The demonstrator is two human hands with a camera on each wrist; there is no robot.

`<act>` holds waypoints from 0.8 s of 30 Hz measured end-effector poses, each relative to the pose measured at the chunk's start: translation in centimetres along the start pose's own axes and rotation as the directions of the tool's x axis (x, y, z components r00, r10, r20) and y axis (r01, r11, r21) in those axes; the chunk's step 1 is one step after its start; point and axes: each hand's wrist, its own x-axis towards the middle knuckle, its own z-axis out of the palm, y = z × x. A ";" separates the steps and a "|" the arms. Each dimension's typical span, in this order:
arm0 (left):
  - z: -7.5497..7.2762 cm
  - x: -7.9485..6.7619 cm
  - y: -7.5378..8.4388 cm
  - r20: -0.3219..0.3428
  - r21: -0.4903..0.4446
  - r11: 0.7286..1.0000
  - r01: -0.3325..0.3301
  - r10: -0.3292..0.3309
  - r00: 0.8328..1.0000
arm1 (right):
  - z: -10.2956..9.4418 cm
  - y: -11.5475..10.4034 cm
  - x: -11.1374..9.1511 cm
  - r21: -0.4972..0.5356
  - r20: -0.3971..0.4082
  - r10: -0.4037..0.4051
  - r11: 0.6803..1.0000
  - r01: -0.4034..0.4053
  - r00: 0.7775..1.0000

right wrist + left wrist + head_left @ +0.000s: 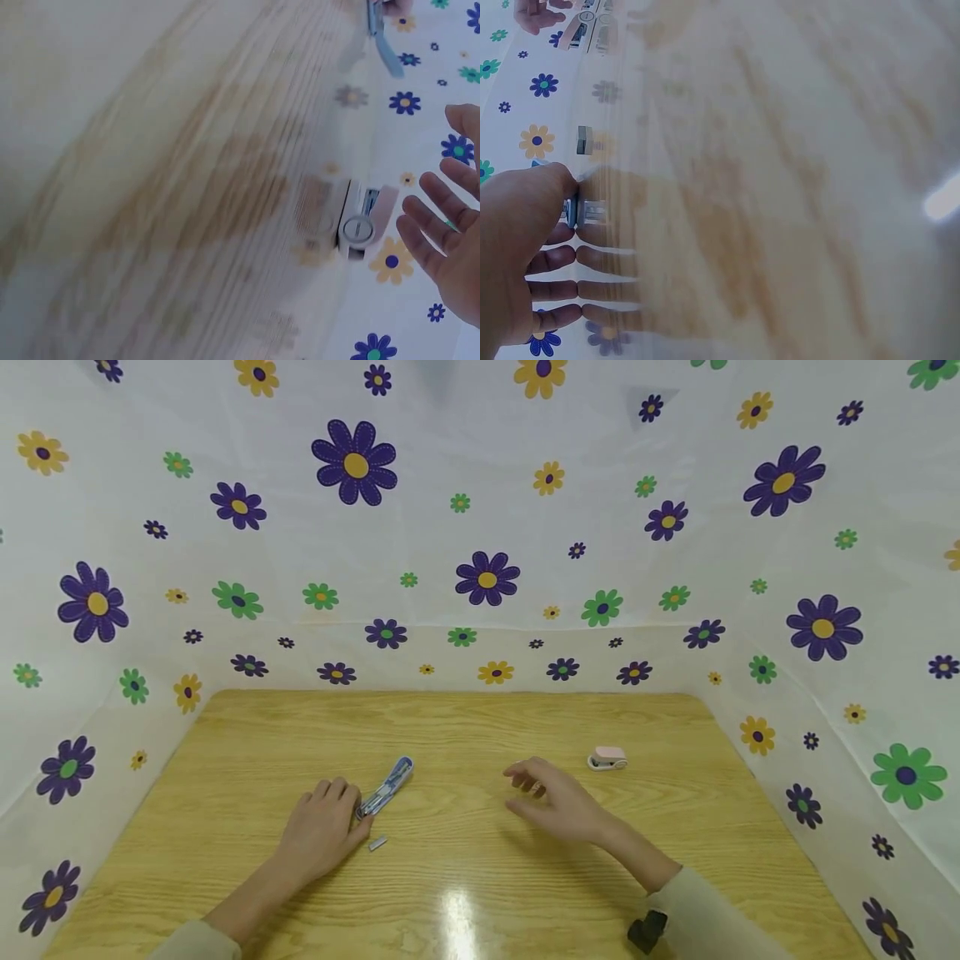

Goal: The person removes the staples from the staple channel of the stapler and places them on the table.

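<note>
My left hand (318, 828) rests on the table at the left and pinches the near end of a blue stapler (392, 782) between thumb and fingers. The stapler lies slantwise, opened up, its metal inside showing and its far end pointing away to the right. A short grey staple strip (378, 842) lies beside the left thumb. Over the middle right of the table, my right hand (558, 802) hovers with fingers loosely bent and nothing in them. Beyond it stands a small pink-and-white stapler (609, 757), whose round pivot and raised lever show in the right wrist view.
The wood-grain table (465, 727) is bounded at the back and both sides by a white flowered cloth (420, 543). A black wrist strap piece (647, 932) sits at the right sleeve. Light glares off the table's near middle.
</note>
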 end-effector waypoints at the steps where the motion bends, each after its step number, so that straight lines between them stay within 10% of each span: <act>1: 0.0 0.0 0.0 0.004 -0.001 1.000 0.002 -0.002 1.000 | -0.2 0.3 -0.1 -0.062 -0.008 -0.020 0.998 0.019 1.000; 11: -0.2 0.0 -0.1 -0.011 0.016 1.000 -0.018 0.018 1.000 | -1.6 3.5 0.8 -0.616 0.020 -0.137 0.778 0.120 0.990; 24: -0.2 -0.1 -0.1 -0.023 0.012 1.000 -0.014 0.014 1.000 | -1.4 5.5 1.4 -0.734 0.028 -0.163 0.667 0.131 0.986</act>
